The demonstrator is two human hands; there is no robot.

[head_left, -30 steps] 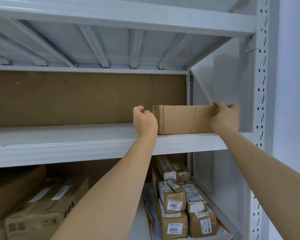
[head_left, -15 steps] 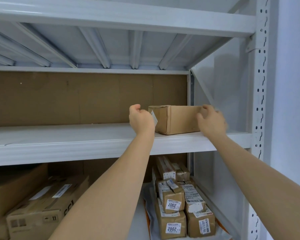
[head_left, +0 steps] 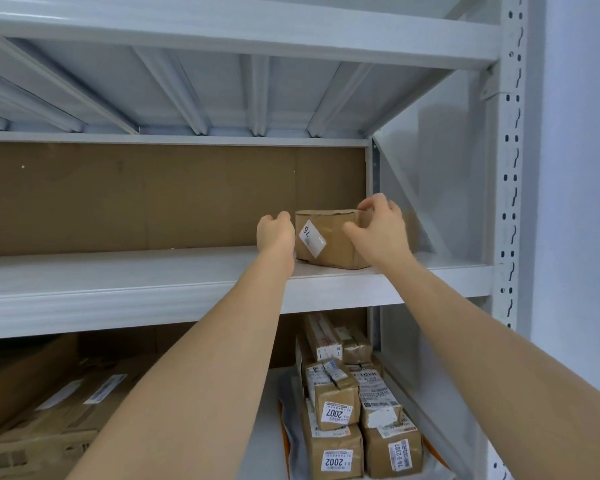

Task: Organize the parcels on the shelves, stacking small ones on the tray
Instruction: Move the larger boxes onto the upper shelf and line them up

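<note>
Both hands, left hand (head_left: 276,233) and right hand (head_left: 381,233), grasping box (head_left: 326,237) at 1 o'clock; twisted, could slide off shelf (head_left: 153,282) edge.

We face a pale grey metal shelving unit (head_left: 222,289), its upper deck seen from below with ribbed steel braces (head_left: 257,95) running front to back. A brown fibreboard back panel (head_left: 153,195) closes the far side of the middle bay. On the right a perforated upright post (head_left: 508,202) rises with keyhole slots, and a diagonal brace (head_left: 409,206) crosses behind it. Further right stands a plain wall (head_left: 582,202), faintly bluish, under soft, even light.
</note>
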